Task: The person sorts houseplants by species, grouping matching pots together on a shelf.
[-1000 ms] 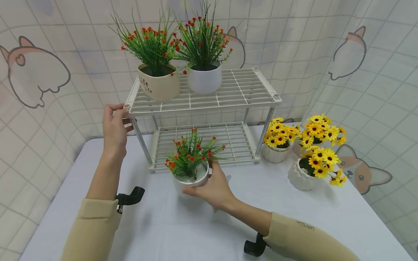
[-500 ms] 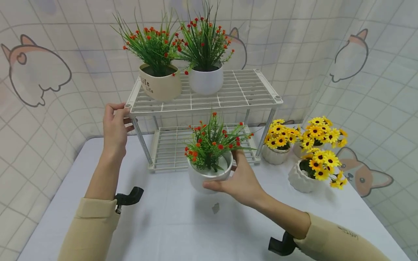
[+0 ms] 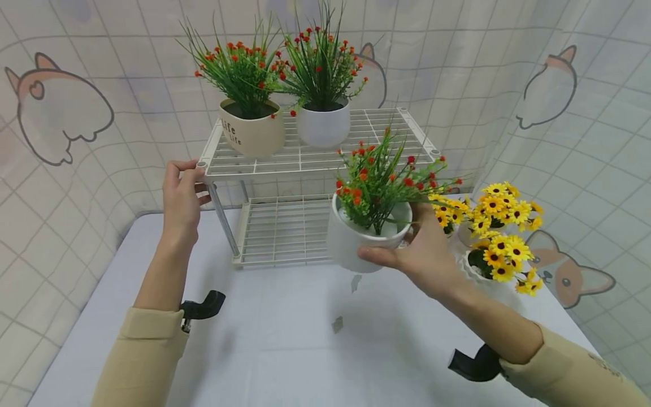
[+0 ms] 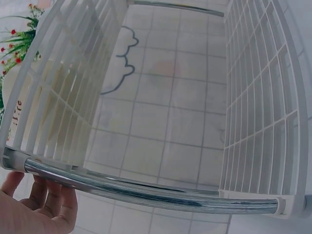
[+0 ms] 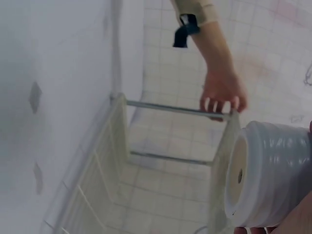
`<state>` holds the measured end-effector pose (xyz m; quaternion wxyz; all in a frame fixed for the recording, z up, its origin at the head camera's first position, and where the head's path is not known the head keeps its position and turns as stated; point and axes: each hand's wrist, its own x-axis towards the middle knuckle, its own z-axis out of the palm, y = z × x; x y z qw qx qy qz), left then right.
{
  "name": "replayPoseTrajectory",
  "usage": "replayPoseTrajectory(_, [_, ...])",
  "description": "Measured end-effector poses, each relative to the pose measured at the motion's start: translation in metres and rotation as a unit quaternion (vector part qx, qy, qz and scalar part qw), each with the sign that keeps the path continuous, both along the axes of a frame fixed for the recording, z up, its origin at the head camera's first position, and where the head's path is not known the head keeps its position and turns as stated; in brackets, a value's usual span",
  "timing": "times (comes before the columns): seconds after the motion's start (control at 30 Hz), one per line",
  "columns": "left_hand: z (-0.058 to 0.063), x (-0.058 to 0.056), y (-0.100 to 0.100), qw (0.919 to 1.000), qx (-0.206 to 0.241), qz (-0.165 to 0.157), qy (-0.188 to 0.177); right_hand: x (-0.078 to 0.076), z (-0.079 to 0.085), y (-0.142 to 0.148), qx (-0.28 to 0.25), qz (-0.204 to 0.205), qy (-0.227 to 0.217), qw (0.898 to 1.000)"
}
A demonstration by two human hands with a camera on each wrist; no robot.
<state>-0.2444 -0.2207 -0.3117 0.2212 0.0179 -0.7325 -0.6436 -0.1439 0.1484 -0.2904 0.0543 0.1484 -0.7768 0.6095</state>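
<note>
My right hand (image 3: 432,257) grips a white flowerpot (image 3: 351,240) from its right side, thumb along the front. Green leaves and small red flowers (image 3: 378,186) grow from the pot. It is held up off the table, overlapping the right part of the white wire rack (image 3: 274,174) in the head view. The right wrist view shows the pot's underside (image 5: 238,170) with a small hole. My left hand (image 3: 181,206) holds the rack's top left front corner, fingers bent at the corner, just beside the metal post (image 4: 112,186) in the left wrist view.
On the rack's top stand a cream pot (image 3: 254,135) marked "Life" and a white round pot (image 3: 324,125), both with red flowers. Several pots of yellow flowers (image 3: 500,249) stand on the table at the right. Grey patches (image 3: 338,324) mark the white tablecloth (image 3: 285,362).
My right hand has carried the white flowerpot to the right and upward, from before the rack's lower shelf to near the top shelf's right front. My left hand stays at the rack's corner.
</note>
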Motion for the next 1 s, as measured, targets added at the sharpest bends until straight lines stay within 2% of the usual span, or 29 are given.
replayPoseTrajectory(0.17, [0.000,0.000,0.001,1.0000,-0.001,0.000,0.001,-0.005,0.029,0.009,-0.032,-0.005,0.018,0.999])
replayPoseTrajectory(0.27, [0.001,0.000,0.001,1.0000,-0.001,0.001,0.001,-0.011,0.045,0.013,-0.026,-0.013,0.041,0.999])
replayPoseTrajectory(0.5, [0.001,-0.001,0.001,1.0000,0.008,-0.004,0.004,-0.029,0.074,0.021,-0.012,-0.071,0.040,0.997])
replayPoseTrajectory(0.73, [0.002,-0.001,0.002,0.9999,0.013,-0.003,0.003,-0.062,0.091,0.026,-0.072,-0.100,0.029,0.992])
replayPoseTrajectory(1.0, [0.001,0.000,-0.001,1.0000,0.005,-0.005,-0.005,-0.105,0.098,0.027,-0.055,-0.140,-0.004,0.989])
